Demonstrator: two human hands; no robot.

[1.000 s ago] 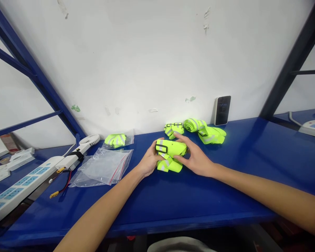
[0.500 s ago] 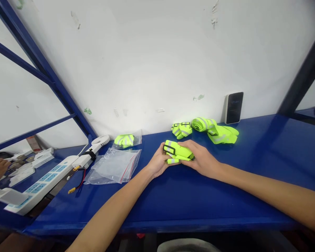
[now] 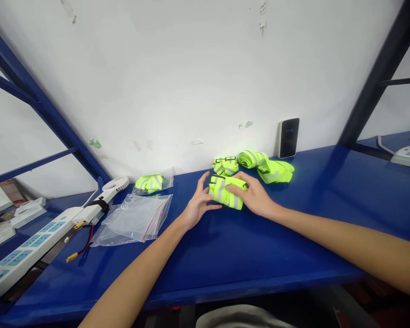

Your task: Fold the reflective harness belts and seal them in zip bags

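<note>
A folded neon-yellow reflective vest with silver-grey stripes is in my right hand, thumb across its front face. My left hand has its fingers spread around the left side of the bundle; whether the fingertips touch it I cannot tell. Just behind it sits another folded reflective vest with black buckles on top. To its right lies a partly rolled reflective vest, with a loose end spread on the blue table.
On the left are clear zip bags, a bagged reflective vest, a small white fan, a cable with yellow connectors and a power strip. A phone-like device leans on the wall.
The bundle has been turned, so its striped face shows. My left hand has let go and spread its fingers. The view has shifted right; another person's hand at far left is out of sight.
</note>
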